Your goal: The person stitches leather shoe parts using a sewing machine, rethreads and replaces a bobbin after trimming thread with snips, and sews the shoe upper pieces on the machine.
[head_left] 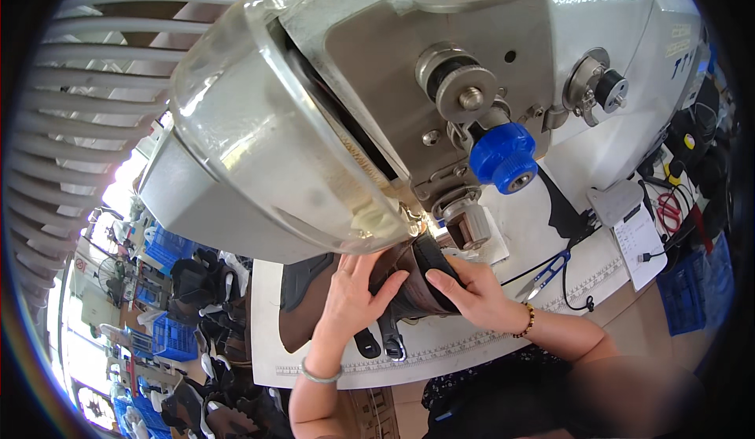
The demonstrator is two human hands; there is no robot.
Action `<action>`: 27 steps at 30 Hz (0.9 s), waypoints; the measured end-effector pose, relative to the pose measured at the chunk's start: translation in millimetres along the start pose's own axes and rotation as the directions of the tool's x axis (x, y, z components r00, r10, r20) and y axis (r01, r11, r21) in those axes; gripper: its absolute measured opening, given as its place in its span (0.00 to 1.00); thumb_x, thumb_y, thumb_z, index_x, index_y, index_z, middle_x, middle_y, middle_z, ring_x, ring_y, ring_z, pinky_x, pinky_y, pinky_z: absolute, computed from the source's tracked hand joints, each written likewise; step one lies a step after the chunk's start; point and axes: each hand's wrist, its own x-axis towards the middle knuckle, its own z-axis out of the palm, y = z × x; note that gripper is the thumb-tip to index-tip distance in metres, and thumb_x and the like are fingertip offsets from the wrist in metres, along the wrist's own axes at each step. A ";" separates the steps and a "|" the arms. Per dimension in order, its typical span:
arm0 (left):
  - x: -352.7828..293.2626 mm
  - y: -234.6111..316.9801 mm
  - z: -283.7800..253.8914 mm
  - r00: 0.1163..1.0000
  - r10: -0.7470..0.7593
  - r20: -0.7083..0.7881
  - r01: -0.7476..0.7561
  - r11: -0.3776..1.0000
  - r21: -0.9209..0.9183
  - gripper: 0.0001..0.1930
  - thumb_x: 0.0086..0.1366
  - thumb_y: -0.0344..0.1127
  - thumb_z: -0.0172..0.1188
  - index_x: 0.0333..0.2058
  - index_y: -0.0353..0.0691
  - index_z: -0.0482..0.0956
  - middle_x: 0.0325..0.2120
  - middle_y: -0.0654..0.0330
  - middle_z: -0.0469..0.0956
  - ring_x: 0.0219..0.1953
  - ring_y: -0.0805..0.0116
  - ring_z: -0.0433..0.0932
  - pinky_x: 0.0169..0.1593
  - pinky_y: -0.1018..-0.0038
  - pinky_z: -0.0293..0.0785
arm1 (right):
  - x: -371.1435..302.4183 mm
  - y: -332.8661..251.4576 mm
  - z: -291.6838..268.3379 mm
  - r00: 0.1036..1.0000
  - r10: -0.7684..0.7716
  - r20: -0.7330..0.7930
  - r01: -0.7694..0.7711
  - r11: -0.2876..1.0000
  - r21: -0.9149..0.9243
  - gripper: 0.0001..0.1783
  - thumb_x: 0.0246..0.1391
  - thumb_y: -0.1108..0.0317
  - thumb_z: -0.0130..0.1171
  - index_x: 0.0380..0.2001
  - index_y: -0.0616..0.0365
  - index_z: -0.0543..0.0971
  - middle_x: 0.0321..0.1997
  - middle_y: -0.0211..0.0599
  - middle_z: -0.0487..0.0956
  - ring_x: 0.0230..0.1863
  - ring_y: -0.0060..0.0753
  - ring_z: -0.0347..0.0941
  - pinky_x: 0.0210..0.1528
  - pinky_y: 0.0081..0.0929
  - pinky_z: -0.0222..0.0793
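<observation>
Under the needle area of a large sewing machine [440, 85] lies a dark brown and black workpiece [429, 282], with a padded black band and stitched lines. My left hand [358, 289] grips its left side, thumb on top; some fingertips are hidden by the machine's clear cover [236, 124]. My right hand [472, 293] closes on the right side, thumb pressed on the black band. Below the workpiece hangs a black strap with a metal buckle [393, 341]. Brown material [295, 325] and a black shaped piece [307, 278] lie left of my left hand.
Blue-handled thread snips [548, 274] lie on the white table [472, 344] beside a printed ruler strip [578, 285]. A white paper [641, 242] and red-handled scissors [668, 212] are at the right. Blue crates [174, 337] and black pieces fill the left.
</observation>
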 end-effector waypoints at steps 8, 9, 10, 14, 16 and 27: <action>50.5 -10.7 -24.3 0.915 -0.127 0.383 0.136 0.991 0.002 0.29 0.54 0.48 0.62 0.47 0.32 0.68 0.39 0.44 0.74 0.44 0.51 0.73 0.47 0.65 0.68 | 5.2 -13.5 -2.2 0.993 -0.036 0.108 0.057 0.979 -0.195 0.17 0.54 0.59 0.56 0.36 0.65 0.72 0.20 0.42 0.75 0.18 0.27 0.72 0.20 0.22 0.64; 56.7 -18.2 -19.9 0.840 -0.154 0.519 0.261 0.956 -0.138 0.28 0.55 0.49 0.61 0.46 0.32 0.69 0.39 0.47 0.75 0.42 0.57 0.73 0.47 0.68 0.67 | 6.3 -13.7 -2.8 0.993 -0.050 0.104 0.069 0.981 -0.180 0.18 0.54 0.59 0.56 0.37 0.65 0.71 0.21 0.44 0.76 0.19 0.30 0.73 0.21 0.23 0.65; 59.6 -24.7 -18.0 0.747 -0.156 0.646 0.398 0.883 -0.248 0.28 0.56 0.51 0.60 0.46 0.32 0.70 0.38 0.50 0.75 0.41 0.63 0.73 0.46 0.70 0.67 | 7.0 -13.1 -2.4 0.993 -0.049 0.111 0.068 0.982 -0.178 0.18 0.54 0.59 0.56 0.37 0.65 0.71 0.21 0.44 0.76 0.19 0.30 0.73 0.21 0.23 0.65; 63.4 -27.2 -15.1 0.678 -0.183 0.712 0.490 0.834 -0.252 0.28 0.57 0.54 0.58 0.45 0.34 0.71 0.36 0.59 0.75 0.37 0.73 0.70 0.44 0.75 0.67 | 9.0 -4.1 -3.2 0.992 -0.023 0.123 0.041 0.988 -0.146 0.18 0.55 0.59 0.55 0.38 0.65 0.71 0.21 0.40 0.75 0.18 0.26 0.71 0.20 0.23 0.65; 64.3 -29.7 -15.1 0.676 -0.158 0.720 0.481 0.835 -0.268 0.28 0.57 0.54 0.58 0.45 0.35 0.71 0.36 0.59 0.75 0.37 0.73 0.70 0.44 0.75 0.67 | 9.6 -5.6 -2.8 0.992 -0.052 0.118 0.063 0.994 -0.091 0.18 0.55 0.58 0.54 0.39 0.64 0.71 0.20 0.38 0.75 0.17 0.23 0.70 0.20 0.23 0.64; 50.8 3.1 -13.2 0.881 -0.159 0.445 0.258 0.951 -0.170 0.29 0.53 0.55 0.60 0.46 0.39 0.72 0.42 0.52 0.74 0.44 0.59 0.71 0.50 0.69 0.65 | 18.7 -30.9 -44.9 0.966 0.220 0.133 -0.220 0.975 -0.013 0.16 0.56 0.60 0.54 0.30 0.65 0.76 0.18 0.19 0.68 0.21 0.09 0.57 0.22 0.15 0.56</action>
